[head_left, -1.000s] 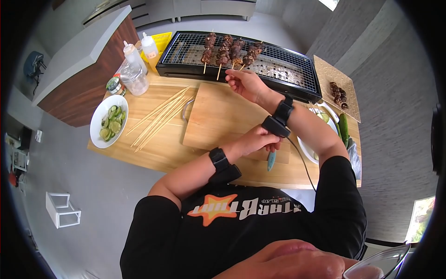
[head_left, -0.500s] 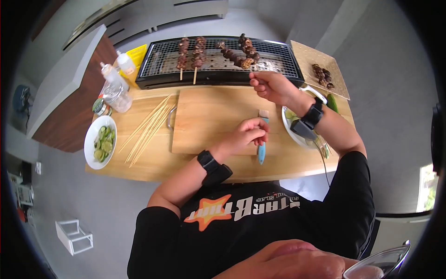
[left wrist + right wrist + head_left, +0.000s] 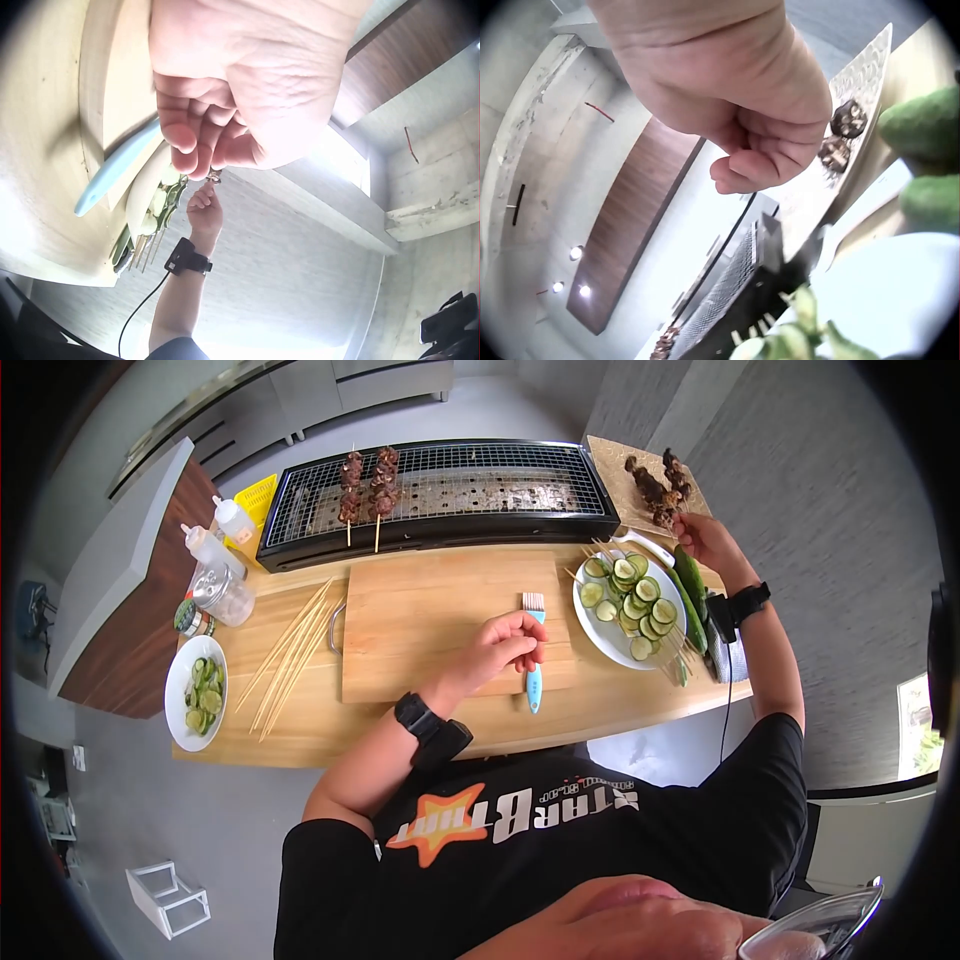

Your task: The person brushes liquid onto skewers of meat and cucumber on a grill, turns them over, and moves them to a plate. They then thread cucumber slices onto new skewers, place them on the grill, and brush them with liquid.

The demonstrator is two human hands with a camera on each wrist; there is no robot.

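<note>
**Laying Grilled Skewers on the Tan Tray**

Reaching with the right hand to the tan tray at the far right, fingers curled and pinching the stick ends of two meat skewers lying on it. Resting the left hand on the cutting board, fingers curled loosely over the blue basting brush. Two more skewers sitting on the grill; cucumber slices on the white plate beside the board.

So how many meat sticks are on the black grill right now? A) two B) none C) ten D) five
A: the head view shows just two skewers lying side by side at the left end of the grill; the rest of its wire rack is bare.
</note>
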